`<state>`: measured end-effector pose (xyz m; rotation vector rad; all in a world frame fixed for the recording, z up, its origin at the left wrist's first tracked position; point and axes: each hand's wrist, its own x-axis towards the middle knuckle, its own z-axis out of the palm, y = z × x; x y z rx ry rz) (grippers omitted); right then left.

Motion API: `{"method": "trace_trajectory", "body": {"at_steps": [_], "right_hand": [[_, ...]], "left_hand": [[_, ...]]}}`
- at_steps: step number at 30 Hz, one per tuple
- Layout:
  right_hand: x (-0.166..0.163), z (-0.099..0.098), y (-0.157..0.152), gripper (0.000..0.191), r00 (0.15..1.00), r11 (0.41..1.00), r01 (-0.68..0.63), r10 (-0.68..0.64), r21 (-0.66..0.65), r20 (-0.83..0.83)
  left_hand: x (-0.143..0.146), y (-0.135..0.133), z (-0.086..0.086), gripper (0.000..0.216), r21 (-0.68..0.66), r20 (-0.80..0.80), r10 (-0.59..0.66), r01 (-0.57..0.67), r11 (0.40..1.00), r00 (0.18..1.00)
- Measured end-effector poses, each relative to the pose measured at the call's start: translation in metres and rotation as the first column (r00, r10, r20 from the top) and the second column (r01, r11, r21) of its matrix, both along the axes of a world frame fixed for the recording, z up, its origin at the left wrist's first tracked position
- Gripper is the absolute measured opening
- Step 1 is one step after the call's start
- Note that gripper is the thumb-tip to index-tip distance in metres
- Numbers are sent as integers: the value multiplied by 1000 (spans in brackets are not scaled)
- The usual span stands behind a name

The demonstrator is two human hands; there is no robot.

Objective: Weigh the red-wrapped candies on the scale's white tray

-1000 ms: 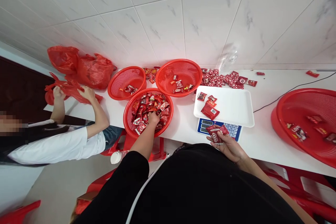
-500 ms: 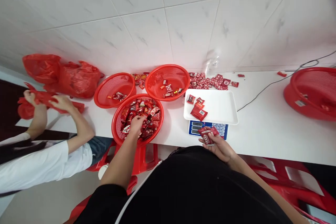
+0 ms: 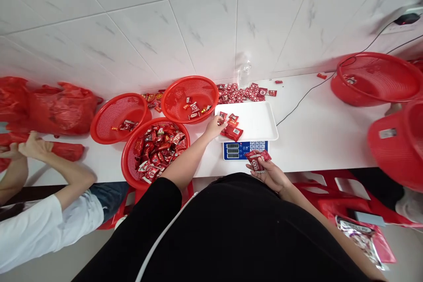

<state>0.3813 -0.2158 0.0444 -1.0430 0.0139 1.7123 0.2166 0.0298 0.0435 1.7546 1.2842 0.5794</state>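
Left hand: the left hand (image 3: 214, 126) reaches over the left edge of the white tray (image 3: 257, 119), fingers pinched together at the small heap of red packets (image 3: 231, 128); whether it grips one cannot be told.
Right hand: the right hand (image 3: 269, 174) is held near the body, just off the counter's near edge, fingers closed around a red packet with white print (image 3: 257, 159).
Scale: the tray sits on a blue-faced scale (image 3: 245, 149) near the counter's near edge; the weighed packets lie at the tray's left end.
Full basket: a red basket (image 3: 127, 163) heaped with wrapped sweets stands at the near edge, left of the scale.
Other baskets: two red baskets (image 3: 114, 112) (image 3: 190, 88) behind it hold only a few sweets.
Loose packets: a scatter of red packets (image 3: 246, 92) lies by the wall, behind the tray.
Co-worker: another person's hand (image 3: 33, 145) handles red bags (image 3: 53, 105) at the counter's left end.
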Motion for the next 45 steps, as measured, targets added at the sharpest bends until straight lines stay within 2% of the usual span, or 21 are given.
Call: {"method": "trace_trajectory", "body": {"at_steps": [4,8,11,13,15,16,18,20,23,25,27,31,33,35,37,39,41,43,44,45], "right_hand": [[5,0,-6,34,1000,1000,19,-19,7,0],[7,0,-5,34,1000,1000,-5,5,11,8],[6,-1,-2,34,999,999,-48,48,13,21],[2,-1,3,28,994,995,-97,97,18,45],[-4,2,9,25,982,984,-174,171,27,77],[-8,3,13,26,971,974,-223,219,36,94],[-17,7,22,29,934,938,-341,331,62,133],[-26,10,32,31,872,878,-472,451,81,192],[-36,12,44,33,761,781,-621,578,72,295],[-40,12,48,33,724,752,-657,609,53,323],[-43,14,50,37,742,763,-644,602,62,296],[-46,18,48,52,846,851,-518,494,89,203],[-49,17,49,47,861,868,-490,466,86,202],[-53,15,51,39,847,855,-508,475,103,237],[-58,10,54,31,802,825,-552,485,122,349],[-60,6,60,23,715,805,-583,449,104,536],[-58,3,68,22,622,819,-569,375,69,687],[-52,0,81,30,535,859,-508,256,64,805],[-49,-1,88,37,459,873,-483,180,74,870],[-46,-2,97,45,343,878,-472,100,79,934]], "left_hand": [[-2,1,-9,24,26,-46,-34,35,999,998],[-14,-10,-15,23,57,-18,-49,50,997,999],[-26,-29,-9,24,55,46,47,-49,997,998],[-33,-48,-1,26,-17,98,95,-93,995,991],[-37,-70,9,31,-174,164,36,-7,985,986],[-39,-82,14,35,-275,211,-19,78,958,977],[-39,-103,22,46,-452,323,-110,256,855,940],[-38,-119,27,53,-553,407,-121,349,757,905],[-39,-131,31,52,-634,431,-46,338,696,901],[-41,-133,32,48,-681,432,24,308,664,902],[-44,-132,30,44,-736,446,130,280,616,886],[-51,-132,25,35,-838,446,404,214,503,799],[-55,-133,22,30,-860,439,481,199,470,759],[-59,-135,20,27,-875,427,512,199,441,745],[-65,-135,17,25,-888,412,520,201,413,748],[-71,-133,16,22,-897,394,539,185,401,744],[-78,-128,16,17,-903,368,587,128,410,721],[-86,-123,17,11,-904,339,629,56,424,700],[-90,-120,18,9,-901,324,640,22,432,697],[-93,-118,19,7,-898,311,644,-6,440,699]]}}
